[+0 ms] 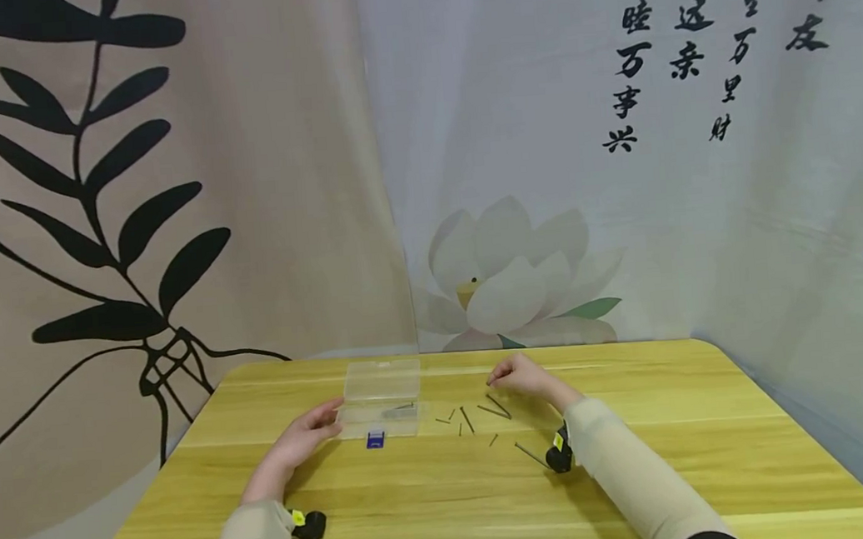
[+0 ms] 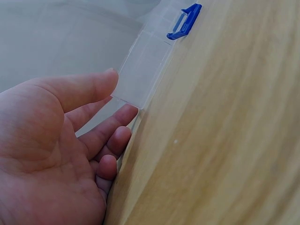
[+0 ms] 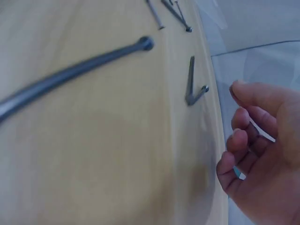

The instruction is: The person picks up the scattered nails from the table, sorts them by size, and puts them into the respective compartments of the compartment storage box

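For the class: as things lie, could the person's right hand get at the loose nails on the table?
Probably yes. The right hand hovers at the far end of the scattered nails on the bare table, and nothing lies between them. The clear plastic box stands apart, beside the left hand.

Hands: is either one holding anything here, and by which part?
Nothing is plainly held. The left hand rests open-fingered against the clear box at its left end. The right hand is curled above the nails; whether it pinches one cannot be told.
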